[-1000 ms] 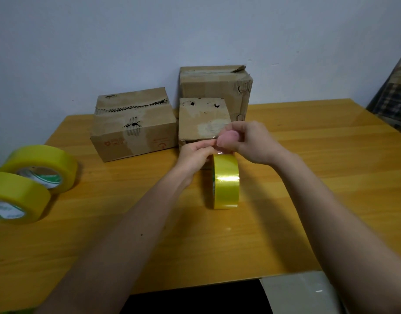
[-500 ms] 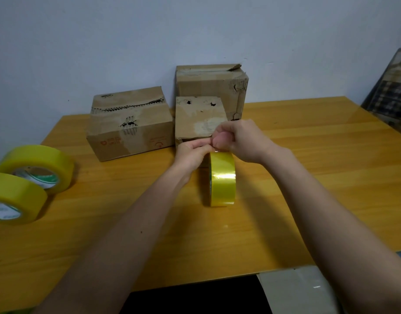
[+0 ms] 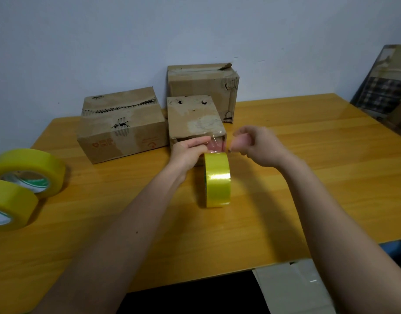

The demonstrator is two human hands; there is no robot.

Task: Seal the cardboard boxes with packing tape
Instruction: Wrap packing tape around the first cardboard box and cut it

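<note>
The left hand (image 3: 188, 152) grips the light, rigid tape roll (image 3: 217, 179) at its 12 o'clock, where the thin, clingy film (image 3: 214, 145) peels up, while the right hand (image 3: 255, 145) is curled, pinching what I cannot tell.

Two bare arms come up from the bottom of the picture. There are no sleeves on them, from the elbows to the wrists. The left hand (image 3: 187, 152) and the right hand (image 3: 257, 146) have no gloves. No rings, watch or bands show. The fingernails look short and plain.
</note>
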